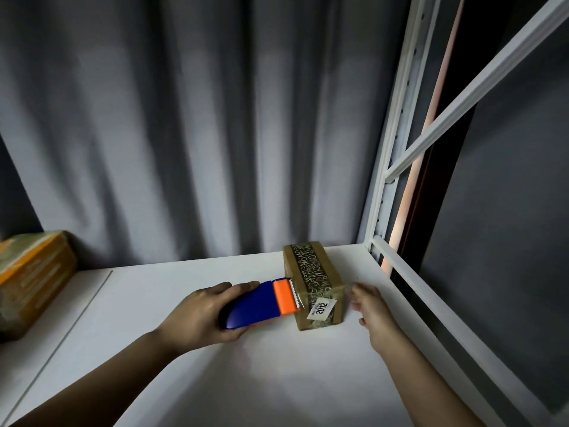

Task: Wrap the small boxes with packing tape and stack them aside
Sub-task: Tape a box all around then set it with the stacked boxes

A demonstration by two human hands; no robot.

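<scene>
A small brown cardboard box [314, 282] lies on the white shelf surface [277, 380], with a printed tape strip along its top and a white label reading 2012 near its front. My left hand [200, 315] grips a blue and orange tape dispenser [261, 303], whose toothed cutter touches the box's left side. My right hand [369, 306] sits just right of the box near its front corner, fingers loosely bent; clear tape seems to run from the box to the fingertips, though blur hides whether they pinch it.
A larger taped box [30, 278] with orange markings sits at the far left. A grey curtain [184, 118] hangs behind the shelf. The white metal rack frame [397, 272] borders the right side.
</scene>
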